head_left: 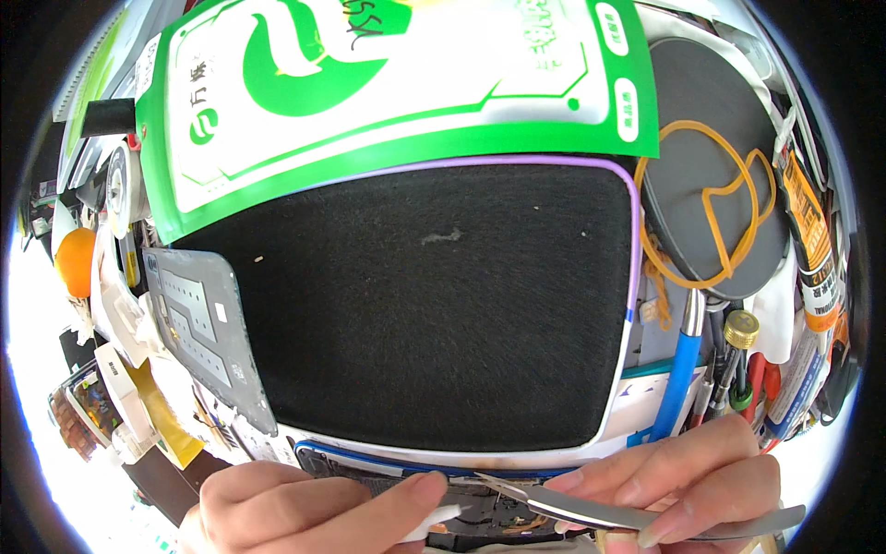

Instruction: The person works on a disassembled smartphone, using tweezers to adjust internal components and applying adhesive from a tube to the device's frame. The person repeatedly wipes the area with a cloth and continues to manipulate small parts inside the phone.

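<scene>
At the lower edge lies an opened phone (489, 519) with a blue frame, its dark inner parts and some copper-coloured bits showing. My right hand (688, 485) grips a pair of curved metal tweezers (591, 511) between thumb and fingers. Their fine tips point left over the phone's interior. On the left, my left hand (305, 506) is closed at the phone's near-left part, its index finger stretched toward the tweezer tips. A small white strip (434, 523) sticks out from under that finger, seemingly pinched there. The thumb of this hand is mostly hidden.
Beyond the phone is a black fuzzy pad (434, 314) with a pale purple rim. A grey phone back panel (208, 323) rests on its left edge. A green-and-white packet (397, 102) covers its far side. Rubber bands (678, 272), an orange-and-black tube (812, 240) and a blue-handled tool (678, 379) sit right.
</scene>
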